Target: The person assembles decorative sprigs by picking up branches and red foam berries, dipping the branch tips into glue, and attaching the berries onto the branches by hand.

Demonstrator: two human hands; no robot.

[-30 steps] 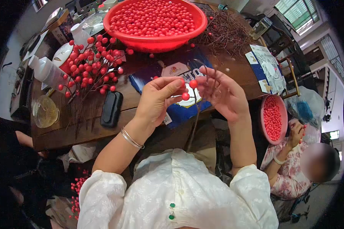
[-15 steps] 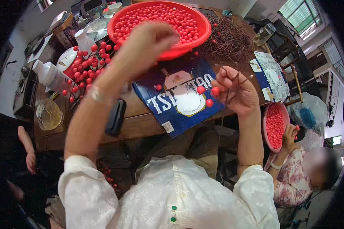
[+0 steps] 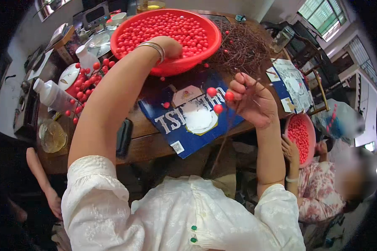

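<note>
My left hand (image 3: 170, 46) reaches over the near rim of a red plastic basin (image 3: 178, 65) filled with red berry beads (image 3: 184, 31). Its fingers are down among the beads and hidden from view. Above the table's front part, my right hand (image 3: 255, 100) is closed around a thin brown artificial berry stem (image 3: 227, 136). Several red berries (image 3: 218, 108) hang by its fingers. Beneath it lies a blue printed cardboard sheet (image 3: 171, 121) with a white patch of paste or powder (image 3: 199, 121). One loose berry (image 3: 166, 105) rests on the sheet.
A heap of brown stems (image 3: 243, 46) lies right of the basin. At left are finished berry sprays (image 3: 86, 85), white bottles (image 3: 54, 95), a glass bowl (image 3: 53, 136) and a black case (image 3: 124, 138). A co-worker (image 3: 318, 188) at right holds a pink basin (image 3: 299, 134) of beads.
My left hand has gone from above the basin down into the beads. My right hand still holds the stem, slightly lower and leftward. The co-worker's hand has shifted to the pink basin's near side.
</note>
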